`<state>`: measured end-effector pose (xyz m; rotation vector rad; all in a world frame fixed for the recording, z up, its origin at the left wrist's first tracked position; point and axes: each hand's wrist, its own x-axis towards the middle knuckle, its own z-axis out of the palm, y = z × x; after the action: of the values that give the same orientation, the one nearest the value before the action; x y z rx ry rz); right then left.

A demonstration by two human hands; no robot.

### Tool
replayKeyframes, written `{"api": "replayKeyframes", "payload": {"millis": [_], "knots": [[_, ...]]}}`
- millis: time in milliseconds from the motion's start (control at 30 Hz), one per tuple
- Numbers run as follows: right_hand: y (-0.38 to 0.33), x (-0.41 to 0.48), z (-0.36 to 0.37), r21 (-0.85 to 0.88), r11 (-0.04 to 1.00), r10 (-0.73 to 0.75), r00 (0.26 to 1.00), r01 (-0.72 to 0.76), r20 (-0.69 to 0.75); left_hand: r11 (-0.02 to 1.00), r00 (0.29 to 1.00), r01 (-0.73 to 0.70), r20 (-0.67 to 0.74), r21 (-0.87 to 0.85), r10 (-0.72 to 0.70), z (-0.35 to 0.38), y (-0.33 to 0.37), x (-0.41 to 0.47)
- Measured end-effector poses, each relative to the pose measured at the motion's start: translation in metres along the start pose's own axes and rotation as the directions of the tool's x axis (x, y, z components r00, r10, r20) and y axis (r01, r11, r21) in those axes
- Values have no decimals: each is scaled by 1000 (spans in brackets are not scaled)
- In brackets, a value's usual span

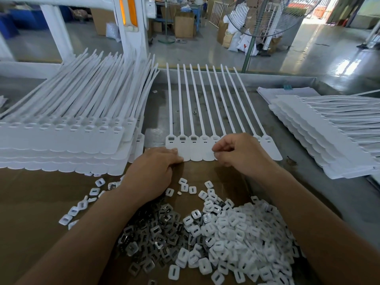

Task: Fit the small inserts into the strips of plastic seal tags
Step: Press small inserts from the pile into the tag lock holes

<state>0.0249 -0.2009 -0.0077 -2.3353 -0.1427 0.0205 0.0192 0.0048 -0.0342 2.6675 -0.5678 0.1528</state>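
Nearest on the brown cardboard sheet (30,198) lies the stock still to be used: a heap of white inserts (236,229) with a darker heap of metal inserts (156,233) touching it on the left, and a few loose ones scattered beside them. Both heaps are large, so plenty of work looks to remain.

Just beyond the heaps, the left hand (152,167) rests on the near left corner of the strip (195,155). Its grip is spread, with the fingers laid fairly flat, pressing the strip down rather than holding it. The right hand (240,153) hangs over the middle of the strip. Its fingers are curled, and its grip is pressed together, thumb to forefinger (214,150). Whether an insert sits in that pinch I cannot tell.

The strip lies flat on the grey worktop (308,182), tails pointing away. Its three leftmost sockets (182,138) show a dark filling. The next two look pale and unfilled, and those further right are mostly hidden by the hand. So I judge this strip about a third done.

Farther off are a tall stack (61,136) of strips on the left and a fanned stack (329,130) on the right. I cannot tell which of them is finished.
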Motion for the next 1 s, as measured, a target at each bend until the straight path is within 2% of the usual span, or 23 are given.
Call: {"api": "replayKeyframes", "payload": {"millis": [167,367,667,900,1000], "knots": [[-7,22,5,-2,999,37,999,-37,-13,1000,1000,-11,-1,-1,11,0,1,0],[-10,48,8,-136,991,-8,999,1,-49,999,998,-46,-39,-8,45,0,0,-1],[-1,66,17,-127,988,78,996,-85,-53,999,997,-51,-56,9,52,1,0,1],[-2,74,17,-254,961,103,994,-109,-38,998,996,-62,-59,13,62,0,-1,-1],[0,75,20,-246,962,103,992,-117,-70,998,997,-61,-55,9,61,0,-1,-2]]}}
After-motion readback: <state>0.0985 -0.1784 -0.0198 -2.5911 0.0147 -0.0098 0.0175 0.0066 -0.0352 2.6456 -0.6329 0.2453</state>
